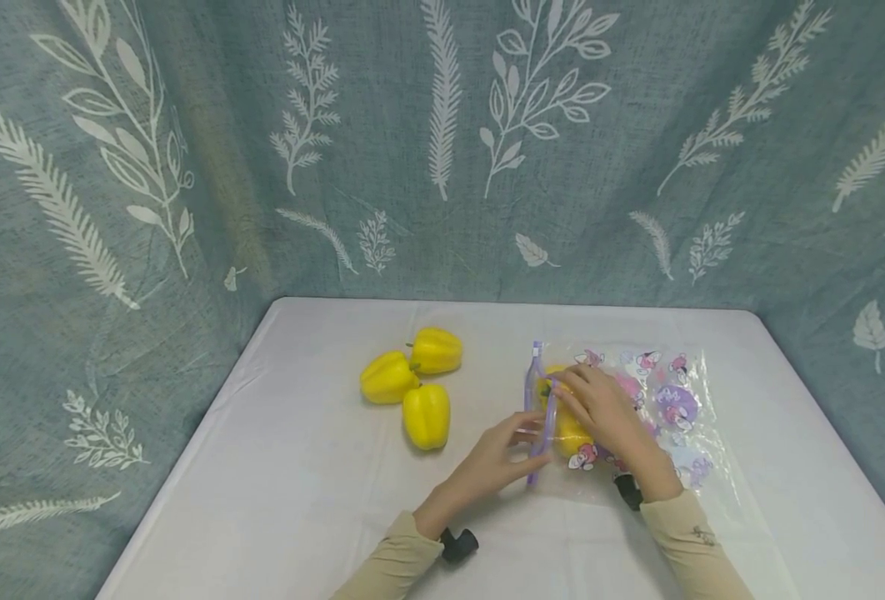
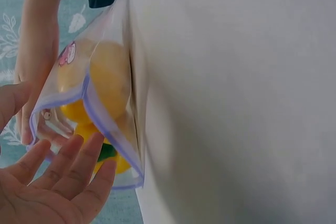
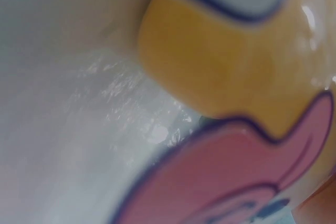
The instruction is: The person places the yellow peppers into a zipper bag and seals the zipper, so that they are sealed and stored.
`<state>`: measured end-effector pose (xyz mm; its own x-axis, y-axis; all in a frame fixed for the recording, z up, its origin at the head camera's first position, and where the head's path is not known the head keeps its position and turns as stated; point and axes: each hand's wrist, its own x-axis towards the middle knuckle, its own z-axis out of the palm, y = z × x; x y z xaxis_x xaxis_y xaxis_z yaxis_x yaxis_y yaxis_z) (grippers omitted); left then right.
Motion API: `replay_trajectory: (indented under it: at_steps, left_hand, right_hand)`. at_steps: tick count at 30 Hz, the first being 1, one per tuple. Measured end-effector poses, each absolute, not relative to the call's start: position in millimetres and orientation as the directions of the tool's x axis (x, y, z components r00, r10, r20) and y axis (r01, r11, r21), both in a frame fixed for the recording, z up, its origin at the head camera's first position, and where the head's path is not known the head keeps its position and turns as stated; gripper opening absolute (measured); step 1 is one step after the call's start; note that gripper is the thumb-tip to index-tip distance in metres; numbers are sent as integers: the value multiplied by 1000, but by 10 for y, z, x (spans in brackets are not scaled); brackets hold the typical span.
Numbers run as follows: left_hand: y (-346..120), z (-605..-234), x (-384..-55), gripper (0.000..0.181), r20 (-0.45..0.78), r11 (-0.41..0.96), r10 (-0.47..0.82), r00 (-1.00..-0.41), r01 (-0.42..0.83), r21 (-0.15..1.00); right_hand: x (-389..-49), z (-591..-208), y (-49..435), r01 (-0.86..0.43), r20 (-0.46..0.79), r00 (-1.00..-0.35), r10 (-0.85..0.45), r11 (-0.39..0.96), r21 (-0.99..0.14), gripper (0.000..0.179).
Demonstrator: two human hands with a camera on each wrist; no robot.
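"Three yellow peppers [image 1: 426, 415] sit out on the white table [image 1: 262, 483], bunched close together, beyond the left fingers and to their left. Where's the rest?"

"In the clear bag [image 1: 677, 404], under the right fingers. I make out at least two bagged peppers [image 1: 572, 435] through the film, one showing a green stem."

"And how are the fingers?"

"On the left hand [image 1: 491, 454] they're apart, spread before the bag's parted mouth, tips right beside the purple rim [image 1: 549, 421]. I can't tell whether they touch it."

"The other one?"

"The right hand [image 1: 609, 408] lies over the bag, its fingers bent and holding the upper lip of the mouth."

"What's further off?"

"Most of the bag spreads rightward from the right fingers, cartoon prints and all. Behind each set of fingers there's a black wrist device [image 1: 459, 546], and well beyond them hangs a leaf-patterned curtain [image 1: 382, 167]."
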<state>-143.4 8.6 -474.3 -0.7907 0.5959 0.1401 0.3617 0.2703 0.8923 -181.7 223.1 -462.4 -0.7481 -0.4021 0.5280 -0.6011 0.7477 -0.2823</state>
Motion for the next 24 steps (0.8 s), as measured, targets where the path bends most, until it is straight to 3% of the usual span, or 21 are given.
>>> replay_trajectory:
  at_steps: [10, 24]
  left_hand:
    - [-62, -4712, -1442, 56, 165, 305, 573, -803, 395, 867]
    - [-356, -4600, -1411, 53, 185, 339, 460, -868, 365, 867]
  right_hand:
    - [-1820, -4615, 2223, -638, 567, -707, -423, 727, -254, 19]
    - [-1824, -4604, 2227, -631, 558, -718, -417, 729, -266, 19]
